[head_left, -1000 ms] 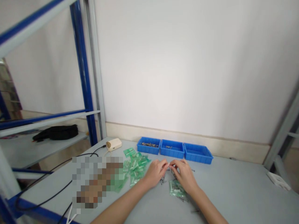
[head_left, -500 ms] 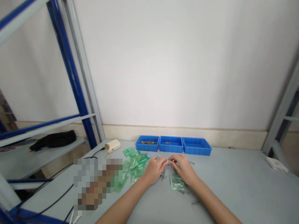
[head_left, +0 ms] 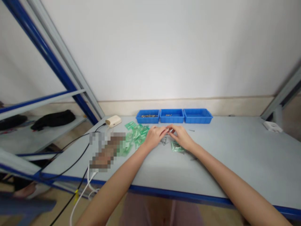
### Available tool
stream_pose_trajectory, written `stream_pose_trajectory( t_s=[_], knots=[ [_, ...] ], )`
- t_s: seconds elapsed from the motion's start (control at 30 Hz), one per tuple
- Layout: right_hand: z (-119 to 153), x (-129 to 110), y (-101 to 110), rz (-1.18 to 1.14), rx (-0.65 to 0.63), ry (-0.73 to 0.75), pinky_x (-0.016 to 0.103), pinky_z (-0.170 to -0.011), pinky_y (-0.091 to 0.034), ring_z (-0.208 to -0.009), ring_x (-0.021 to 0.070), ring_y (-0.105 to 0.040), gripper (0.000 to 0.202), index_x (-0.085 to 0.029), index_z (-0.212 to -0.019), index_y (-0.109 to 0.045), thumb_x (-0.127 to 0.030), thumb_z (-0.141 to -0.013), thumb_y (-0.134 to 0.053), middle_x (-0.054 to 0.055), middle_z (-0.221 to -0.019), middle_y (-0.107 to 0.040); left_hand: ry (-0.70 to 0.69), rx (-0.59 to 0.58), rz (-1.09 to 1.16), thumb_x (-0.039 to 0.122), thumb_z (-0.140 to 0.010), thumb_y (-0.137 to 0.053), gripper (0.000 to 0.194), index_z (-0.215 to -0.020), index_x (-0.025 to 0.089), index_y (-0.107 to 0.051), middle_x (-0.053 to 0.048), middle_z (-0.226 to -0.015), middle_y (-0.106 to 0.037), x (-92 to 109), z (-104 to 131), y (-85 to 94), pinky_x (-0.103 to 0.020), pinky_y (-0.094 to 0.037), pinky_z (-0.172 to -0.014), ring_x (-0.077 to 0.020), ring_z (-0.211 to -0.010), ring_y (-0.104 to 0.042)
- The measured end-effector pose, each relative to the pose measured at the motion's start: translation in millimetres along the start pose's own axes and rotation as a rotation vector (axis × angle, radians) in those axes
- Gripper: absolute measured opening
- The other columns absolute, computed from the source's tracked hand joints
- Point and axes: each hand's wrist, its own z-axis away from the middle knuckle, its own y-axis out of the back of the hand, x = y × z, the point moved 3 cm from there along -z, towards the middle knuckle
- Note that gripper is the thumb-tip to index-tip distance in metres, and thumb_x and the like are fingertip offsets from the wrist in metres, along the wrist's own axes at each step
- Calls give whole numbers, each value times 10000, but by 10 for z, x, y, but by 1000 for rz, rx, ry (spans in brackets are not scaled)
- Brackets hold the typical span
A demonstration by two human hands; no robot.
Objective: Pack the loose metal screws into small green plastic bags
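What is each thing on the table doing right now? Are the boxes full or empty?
Left hand: fingertips pinched on a small metal piece.
Right hand: fingertips meet the left hand's.
Left blue tray: holds many screws.
Middle blue tray: holds a few screws.
Right blue tray: looks empty.
Green bags: piled loosely, lying flat.
Loose screws: scattered on the table.
Beige device: cable attached.

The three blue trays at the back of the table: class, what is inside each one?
The left blue tray holds a heap of small metal pieces, the middle tray only a few, and the right tray shows none. The near walls hide part of each floor.
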Motion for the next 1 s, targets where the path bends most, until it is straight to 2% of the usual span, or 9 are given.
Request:
stream_pose_trajectory(
  t_s=[0.13, 0.3, 0.43, 0.57, 0.7, 0.77, 0.87, 1.0],
  knots=[
    [43, 12, 74, 20, 10, -63, 302, -775, -377, -741, 177, -580, 140, -153, -943, -607, -238, -875, -518, 56, -856, -655, -15, -41, -29, 371, -988, -287, 412, -853, 147, -606, -33, -723, -642, 69, -29, -45, -292, -360, -789, -154, -715, -588],
    [70, 26, 217, 164, 135, -9, 305, -672, -367, -646, 181, -576, 253, -194, -868, -645, -390, -893, -487, 33, -810, -666, -44, 26, 0, 422, -976, -293, 402, -1066, 134, -558, -24, -763, -652, 97, -38, -66, -273, -365, -798, -152, -715, -584],
    [82, 18, 175, 187, 113, 38, 298, -631, -372, -638, 185, -584, 236, -209, -892, -647, -377, -895, -481, 16, -750, -656, -77, 25, -55, 376, -994, -240, 419, -991, 154, -596, -27, -763, -655, 60, -30, -61, -282, -345, -783, -144, -688, -584],
    [95, 19, 110, 214, 127, 63, 308, -663, -387, -654, 175, -600, 221, -209, -1005, -606, -356, -894, -483, 17, -866, -670, -86, 45, -68, 367, -992, -274, 403, -964, 167, -623, -23, -770, -660, 15, -15, -88, -282, -339, -786, -141, -690, -585],
    [112, 38, 139, 271, 188, 99, 313, -669, -386, -628, 172, -592, 229, -205, -902, -612, -395, -903, -484, 19, -794, -659, -110, 35, -105, 389, -988, -268, 426, -981, 163, -629, -34, -757, -658, 61, -21, -113, -280, -348, -790, -150, -689, -582],
    [113, 56, 158, 301, 181, 101, 320, -668, -381, -622, 179, -585, 275, -211, -859, -622, -427, -915, -461, 25, -737, -648, -110, 31, -116, 388, -989, -260, 419, -1032, 156, -607, -40, -801, -660, 88, -41, -110, -280, -351, -792, -152, -703, -581],
    [106, 88, 166, 323, 133, 88, 334, -684, -382, -670, 199, -591, 340, -218, -885, -634, -480, -927, -423, 54, -772, -659, -102, 32, -138, 397, -992, -227, 438, -1082, 149, -576, -44, -842, -653, 99, -77, -120, -288, -355, -782, -156, -715, -577],
    [107, 94, 147, 353, 72, 84, 342, -711, -392, -721, 207, -602, 416, -219, -970, -628, -535, -937, -359, 83, -866, -669, -81, 30, -183, 416, -990, -186, 496, -1004, 143, -601, -53, -793, -632, 84, -89, -160, -305, -358, -769, -179, -751, -581]
  ],
)
